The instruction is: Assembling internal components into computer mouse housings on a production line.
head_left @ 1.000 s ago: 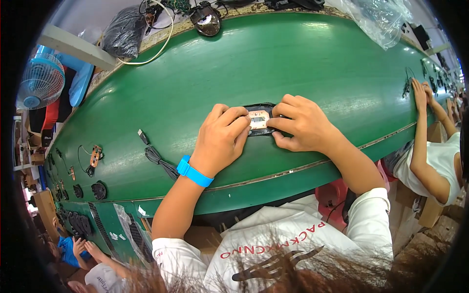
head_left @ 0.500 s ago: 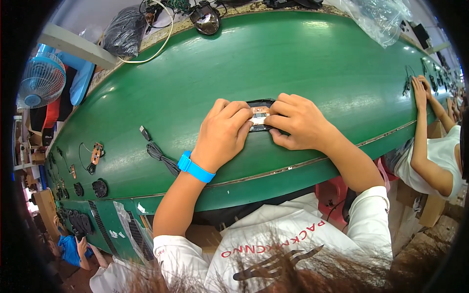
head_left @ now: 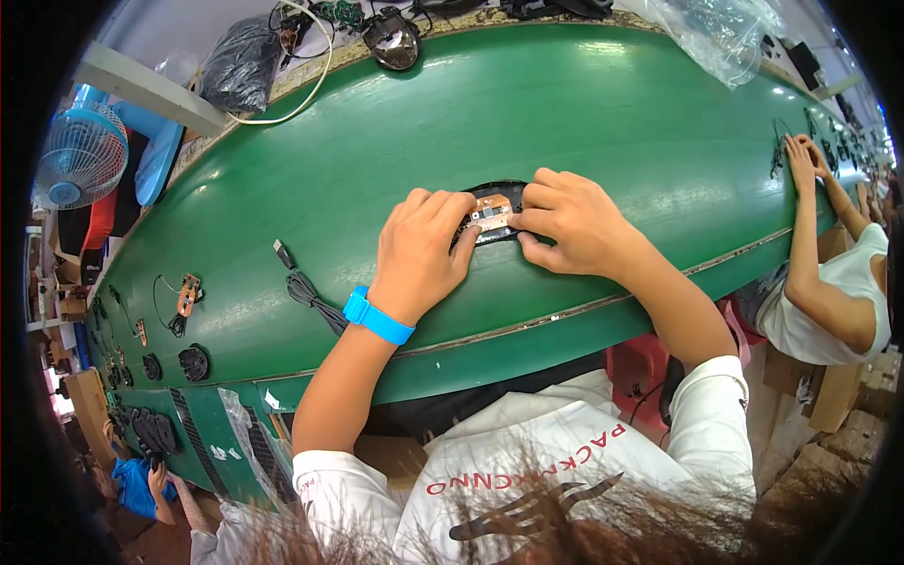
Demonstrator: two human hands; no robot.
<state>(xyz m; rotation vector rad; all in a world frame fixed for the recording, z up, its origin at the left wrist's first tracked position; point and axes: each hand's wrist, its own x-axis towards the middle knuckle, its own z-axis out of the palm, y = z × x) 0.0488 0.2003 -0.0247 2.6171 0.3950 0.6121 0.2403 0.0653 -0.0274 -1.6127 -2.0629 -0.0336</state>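
Note:
Between my two hands is a black mouse base [head_left: 501, 187], its open side up, with a small copper-coloured circuit board [head_left: 493, 204] inside. My left hand [head_left: 421, 247] is closed on its left end, thumb pressing near the board's lower edge. Its right end is in my right hand [head_left: 576, 226], whose fingers are bent, with the index fingertip at the board's edge. The fingers hide both ends of the base. A coiled black cable [head_left: 313, 298] with a USB plug lies on the green belt left of my left forearm.
Another circuit board with a wire [head_left: 188, 294] and black round parts [head_left: 193, 363] lie on the left. A dark mouse [head_left: 393, 42] sits at the far edge beside a black plastic bag [head_left: 241, 68]. At right, a co-worker's hands [head_left: 803, 162] handle cables. A blue fan [head_left: 81, 155] stands far left.
The mouse base has shifted slightly left and turned a little, and more of it shows. My left hand has moved slightly left, and the fingers of both hands have changed position on it.

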